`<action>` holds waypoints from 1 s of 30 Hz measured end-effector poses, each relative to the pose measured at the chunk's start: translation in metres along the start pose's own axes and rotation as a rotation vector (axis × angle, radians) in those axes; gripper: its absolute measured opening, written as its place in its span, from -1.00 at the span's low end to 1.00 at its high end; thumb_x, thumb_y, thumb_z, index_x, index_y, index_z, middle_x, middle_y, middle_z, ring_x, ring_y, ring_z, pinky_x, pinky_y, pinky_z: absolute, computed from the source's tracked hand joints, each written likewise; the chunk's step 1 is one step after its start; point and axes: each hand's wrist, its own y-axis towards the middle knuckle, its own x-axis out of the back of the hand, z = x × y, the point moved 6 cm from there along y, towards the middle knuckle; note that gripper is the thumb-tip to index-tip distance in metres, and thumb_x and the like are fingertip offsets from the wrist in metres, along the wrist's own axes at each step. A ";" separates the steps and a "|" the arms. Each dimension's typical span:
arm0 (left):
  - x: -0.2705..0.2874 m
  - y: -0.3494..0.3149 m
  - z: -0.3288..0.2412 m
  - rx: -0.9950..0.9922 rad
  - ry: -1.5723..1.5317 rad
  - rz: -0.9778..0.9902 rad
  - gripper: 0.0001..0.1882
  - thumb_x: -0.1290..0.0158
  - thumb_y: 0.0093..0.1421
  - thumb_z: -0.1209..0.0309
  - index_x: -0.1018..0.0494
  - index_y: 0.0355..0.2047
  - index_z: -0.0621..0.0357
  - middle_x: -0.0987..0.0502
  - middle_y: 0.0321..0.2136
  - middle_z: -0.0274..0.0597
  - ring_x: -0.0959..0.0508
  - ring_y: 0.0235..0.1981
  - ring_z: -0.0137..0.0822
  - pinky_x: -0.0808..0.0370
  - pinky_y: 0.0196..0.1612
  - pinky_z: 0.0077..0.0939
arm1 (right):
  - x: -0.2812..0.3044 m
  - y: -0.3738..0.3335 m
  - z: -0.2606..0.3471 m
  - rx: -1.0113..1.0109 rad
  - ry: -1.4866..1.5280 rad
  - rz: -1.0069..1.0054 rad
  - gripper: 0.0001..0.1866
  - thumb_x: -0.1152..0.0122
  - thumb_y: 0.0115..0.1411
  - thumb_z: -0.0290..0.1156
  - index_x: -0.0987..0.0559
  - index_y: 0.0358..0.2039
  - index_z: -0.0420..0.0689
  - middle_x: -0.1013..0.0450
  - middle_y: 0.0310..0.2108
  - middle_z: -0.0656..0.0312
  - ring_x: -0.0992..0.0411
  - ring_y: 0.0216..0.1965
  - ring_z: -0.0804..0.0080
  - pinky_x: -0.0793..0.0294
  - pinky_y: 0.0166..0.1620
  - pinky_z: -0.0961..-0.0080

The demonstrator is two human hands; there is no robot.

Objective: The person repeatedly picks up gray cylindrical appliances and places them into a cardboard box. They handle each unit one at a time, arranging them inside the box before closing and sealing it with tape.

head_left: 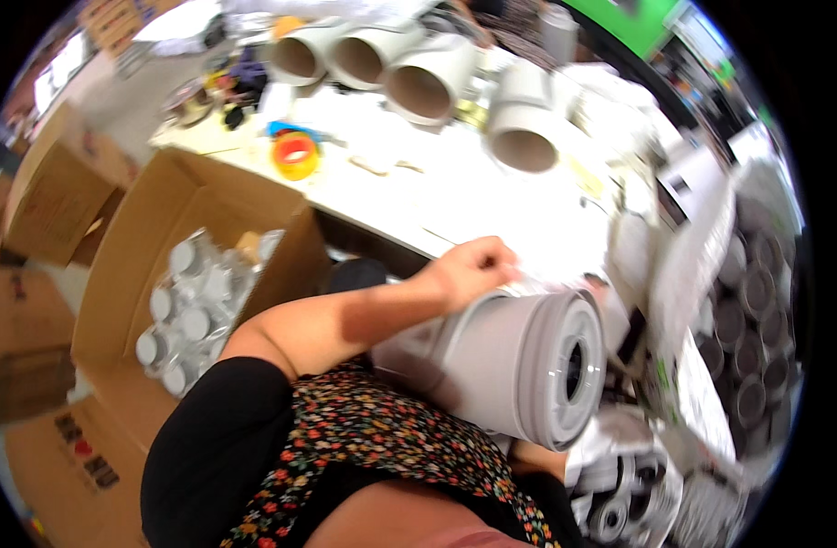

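A large grey plastic cylinder (pixel 492 365) lies tilted across my lap, its ringed end with a dark central hole facing right. My left hand (pixel 478 271) is above its upper side, fingers curled in a pinch on what looks like clear plastic film (pixel 533 281). My right forearm (pixel 539 459) passes beneath the cylinder, which hides most of that hand. A blurred pinkish patch past the cylinder's far right edge may be its fingers; their pose is unclear.
A white table (pixel 409 196) ahead carries several wide pale tubes (pixel 428 82) and a yellow tape roll (pixel 295 155). At left stands an open cardboard box (pixel 117 292) with white-capped clear containers (pixel 195 321). Bagged grey parts (pixel 619 493) and stacked grey tubes (pixel 747 338) are at right.
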 end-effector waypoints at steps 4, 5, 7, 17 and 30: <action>-0.005 -0.041 -0.072 -0.712 0.424 -0.006 -0.85 -0.04 0.06 0.56 -0.26 -0.53 0.17 -0.48 -0.38 -0.19 -0.46 -0.35 -0.29 -0.39 -0.25 -0.48 | 0.056 -0.066 0.060 0.386 0.315 0.510 -0.50 0.09 0.21 -0.08 -0.35 -0.09 -0.30 -0.35 -0.18 0.02 -0.33 -0.21 0.24 -0.33 -0.10 0.35; -0.001 -0.038 -0.064 -0.625 0.372 -0.040 -0.87 -0.03 0.07 0.56 -0.27 -0.49 0.17 -0.47 -0.39 -0.21 -0.46 -0.35 -0.34 -0.39 -0.25 -0.49 | 0.016 -0.093 0.074 0.477 0.175 0.853 -0.59 0.04 0.18 -0.14 -0.37 -0.21 -0.29 -0.36 -0.31 0.03 -0.34 -0.33 0.27 -0.34 -0.22 0.38; 0.011 -0.028 -0.045 -0.442 0.226 -0.123 -0.90 0.00 0.08 0.56 -0.30 -0.40 0.19 -0.45 -0.40 -0.23 -0.44 -0.35 -0.41 -0.38 -0.25 -0.52 | -0.044 -0.169 0.092 0.669 -0.138 1.501 -0.73 -0.08 0.11 -0.27 -0.43 -0.44 -0.26 -0.38 -0.57 0.06 -0.34 -0.58 0.32 -0.35 -0.47 0.42; 0.114 -0.094 0.098 -0.565 1.246 -0.115 -0.84 -0.06 -0.25 0.52 -0.40 -0.54 0.17 -0.39 -0.40 -0.12 -0.38 -0.27 -0.06 -0.34 -0.22 -0.26 | 0.050 -0.120 -0.107 0.198 -0.724 0.318 -0.67 -0.18 0.09 -0.25 -0.39 -0.29 -0.25 -0.40 -0.52 0.22 -0.36 -0.46 0.45 -0.37 -0.32 0.52; 0.032 -0.081 0.035 -0.516 1.092 0.035 -0.19 -0.12 -0.03 0.06 -0.11 0.15 0.19 -0.36 -0.20 -0.04 -0.33 -0.15 -0.08 -0.18 -0.01 -0.27 | -0.118 -0.139 -0.167 0.233 -1.232 1.342 -0.75 -0.06 0.15 -0.32 -0.53 -0.25 -0.19 -0.50 -0.34 -0.01 -0.45 -0.25 0.09 -0.38 -0.16 0.30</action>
